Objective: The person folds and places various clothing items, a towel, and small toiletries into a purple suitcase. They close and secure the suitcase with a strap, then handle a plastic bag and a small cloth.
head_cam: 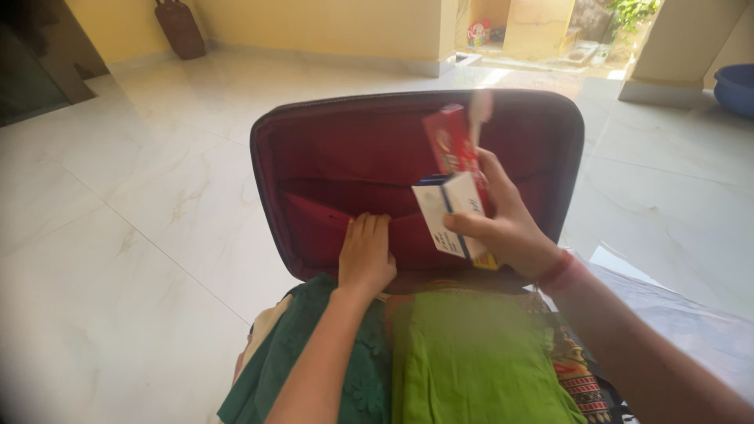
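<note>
From up here I see my left hand [366, 255] pressed flat, fingers together, against the mesh pocket [330, 224] in the red lining of the open suitcase lid [369, 137]; it grips nothing, only rests on or holds down the pocket's edge. My right hand [506, 228] is closed around two small cartons at once: a red box [452, 141] standing tall above the fingers, and a white box with blue bands [446, 216] in front of it, just right of my left hand. Both are held up before the lid, not yet inside any pocket.

Below my wrists the suitcase body already carries folded clothing: a dark green garment [306, 361] under my left forearm, a bright green one [471, 361] between my arms, and a patterned cloth [577, 377] under my right forearm. So I judge the clothes as packed, while the two boxes remain to be stowed; whether the pocket holds anything already I cannot tell. The case stands open on the pale marble floor [118, 235], its lid upright beyond my hands.
</note>
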